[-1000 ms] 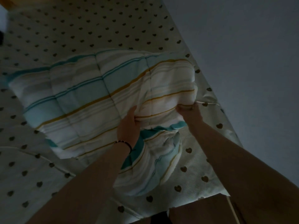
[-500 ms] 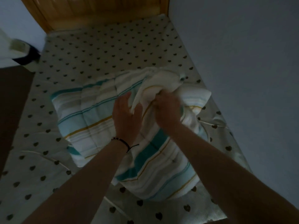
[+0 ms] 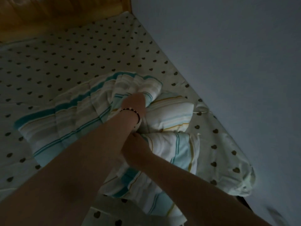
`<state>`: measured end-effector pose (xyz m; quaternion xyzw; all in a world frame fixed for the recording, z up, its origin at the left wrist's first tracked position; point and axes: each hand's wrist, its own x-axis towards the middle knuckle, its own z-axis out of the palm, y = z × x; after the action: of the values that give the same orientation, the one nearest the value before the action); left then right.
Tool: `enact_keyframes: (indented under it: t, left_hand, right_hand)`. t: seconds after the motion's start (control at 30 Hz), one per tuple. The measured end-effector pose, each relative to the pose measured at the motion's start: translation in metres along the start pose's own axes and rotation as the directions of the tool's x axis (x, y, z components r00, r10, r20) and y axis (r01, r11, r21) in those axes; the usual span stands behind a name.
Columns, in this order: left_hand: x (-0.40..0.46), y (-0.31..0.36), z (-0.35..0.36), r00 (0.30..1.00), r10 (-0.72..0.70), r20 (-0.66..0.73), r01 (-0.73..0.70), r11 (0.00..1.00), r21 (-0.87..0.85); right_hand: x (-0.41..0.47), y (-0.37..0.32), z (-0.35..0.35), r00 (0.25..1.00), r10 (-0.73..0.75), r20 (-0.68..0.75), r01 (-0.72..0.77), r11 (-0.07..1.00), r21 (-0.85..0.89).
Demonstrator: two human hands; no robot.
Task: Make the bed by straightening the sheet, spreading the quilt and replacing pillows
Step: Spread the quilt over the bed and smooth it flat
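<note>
Centrally on the bed lies the striped quilt (image 3: pixel 68 121), folded and bunched, white with teal and yellow bands, its flatter part spreading left and its puffed folds heaped toward the right edge. Both hands are closed on it at the heap: the left hand (image 3: pixel 135 103), with a beaded bracelet (image 3: pixel 130 110) on the wrist, grips a fold on the far side, while the right hand (image 3: pixel 135 147) pinches fabric just nearer, the two hands close together, the left forearm crossing over the right. Under the quilt stretches the heart-print sheet (image 3: pixel 65 54), pale with dark hearts, rumpled along its right and near edges. Beyond it, at the far end, stands a wooden headboard (image 3: pixel 61 12), and a plain wall (image 3: pixel 228 46) runs along the right.
</note>
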<state>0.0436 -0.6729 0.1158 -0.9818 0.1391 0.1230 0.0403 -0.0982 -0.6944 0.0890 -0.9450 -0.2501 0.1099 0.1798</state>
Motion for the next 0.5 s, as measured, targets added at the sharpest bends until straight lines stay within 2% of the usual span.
enact_keyframes:
  t: [0.07,0.13,0.2,0.23,0.27,0.3,0.33,0.37,0.4,0.43,0.47,0.5]
  left_hand:
    - [-0.004,-0.009,0.003,0.999,0.030,-0.035,-0.031,0.999,-0.035]
    - [-0.008,-0.019,0.007,0.998,0.019,-0.056,-0.025,0.994,-0.103]
    - [-0.013,-0.028,0.009,0.998,-0.021,-0.060,0.007,0.974,-0.226]
    - [-0.013,-0.037,0.011,0.997,-0.057,-0.059,0.035,0.946,-0.322]
    - [-0.015,-0.046,0.014,0.994,-0.093,-0.052,0.064,0.912,-0.404]
    - [-0.018,-0.057,0.017,0.991,-0.120,-0.067,0.074,0.877,-0.475]
    - [-0.025,-0.069,0.017,0.986,-0.140,-0.091,0.073,0.854,-0.515]
    - [-0.035,-0.084,0.017,0.982,-0.151,-0.118,0.064,0.841,-0.538]
    - [-0.046,-0.095,0.018,0.975,-0.172,-0.143,0.066,0.831,-0.553]
    - [-0.061,-0.107,0.020,0.967,-0.206,-0.151,0.081,0.808,-0.583]
    - [-0.077,-0.115,0.022,0.963,-0.220,-0.157,0.089,0.806,-0.586]
    - [-0.093,-0.128,0.023,0.960,-0.216,-0.177,0.084,0.830,-0.552]
  right_hand:
    - [-0.005,0.011,0.003,0.995,-0.043,-0.085,0.042,0.999,-0.018]
    - [-0.010,0.025,0.011,0.995,0.029,-0.094,-0.026,0.999,0.030]
    - [-0.011,0.035,0.015,0.990,0.137,0.037,-0.141,0.984,0.108]
    - [-0.011,0.036,0.013,0.982,0.166,0.089,-0.181,0.962,0.204]
    - [-0.012,0.040,0.012,0.971,0.211,0.117,-0.239,0.896,0.373]
    - [-0.012,0.044,0.010,0.948,0.302,0.098,-0.301,0.757,0.579]
    - [-0.011,0.046,0.004,0.890,0.453,0.051,-0.338,0.581,0.740]
    - [-0.007,0.048,-0.005,0.789,0.615,0.017,-0.344,0.418,0.841]
    - [-0.004,0.053,-0.013,0.674,0.738,-0.013,-0.332,0.319,0.888]
    - [0.001,0.056,-0.025,0.575,0.817,-0.042,-0.339,0.285,0.897]
    - [0.003,0.063,-0.034,0.516,0.854,-0.067,-0.339,0.275,0.900]
    - [0.012,0.063,-0.043,0.510,0.857,-0.073,-0.323,0.269,0.907]
